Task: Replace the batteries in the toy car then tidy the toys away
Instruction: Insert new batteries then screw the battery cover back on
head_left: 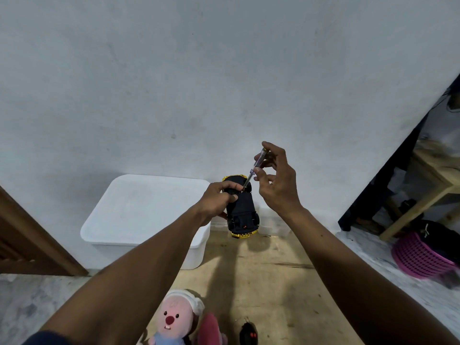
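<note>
Your left hand (219,197) is clamped round the toy car (242,212), which lies belly-up just right of that hand with its black underside facing you. Your right hand (276,180) pinches the screwdriver (256,165) by its clear handle, the tip down on the underside beside your left fingertips. This is probably the battery-cover screw. Hold the shaft square to it, press firmly while turning, brace the car hard, and catch the screw once it frees.
</note>
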The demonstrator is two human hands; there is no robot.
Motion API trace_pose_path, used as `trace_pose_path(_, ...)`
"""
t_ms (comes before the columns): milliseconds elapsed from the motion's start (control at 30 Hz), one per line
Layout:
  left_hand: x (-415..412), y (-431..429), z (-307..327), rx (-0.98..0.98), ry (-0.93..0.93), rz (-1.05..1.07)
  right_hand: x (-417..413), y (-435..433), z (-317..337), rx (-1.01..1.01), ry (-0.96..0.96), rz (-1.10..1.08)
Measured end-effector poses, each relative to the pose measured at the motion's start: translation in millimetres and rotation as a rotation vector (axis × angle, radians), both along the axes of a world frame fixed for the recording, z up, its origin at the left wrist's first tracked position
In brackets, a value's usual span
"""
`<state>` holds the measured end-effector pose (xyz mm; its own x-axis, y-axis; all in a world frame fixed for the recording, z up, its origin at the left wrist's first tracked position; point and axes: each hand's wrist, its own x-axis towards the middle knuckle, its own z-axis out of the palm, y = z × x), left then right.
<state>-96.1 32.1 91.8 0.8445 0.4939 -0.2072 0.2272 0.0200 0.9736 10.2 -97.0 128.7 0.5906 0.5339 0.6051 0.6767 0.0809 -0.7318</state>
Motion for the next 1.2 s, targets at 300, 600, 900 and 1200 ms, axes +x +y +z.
trace_pose_path(300, 0, 1, 2, -0.014, -0.013, 0.006, -1, 0, -5, 0.014, -0.078, 0.005)
trace_pose_path(600, -3, 7, -1, 0.013, -0.004, -0.001, 1, 3, -8, 0.04, -0.064, -0.009)
trace_pose_path(900, -4, 7, -1, 0.017, -0.025, 0.0, -4, 9, -8, 0.076, -0.129, 0.03)
trace_pose_path(1200, -5, 11, 0, 0.027, -0.029, 0.002, -4, 13, -8, 0.074, -0.142, 0.03)
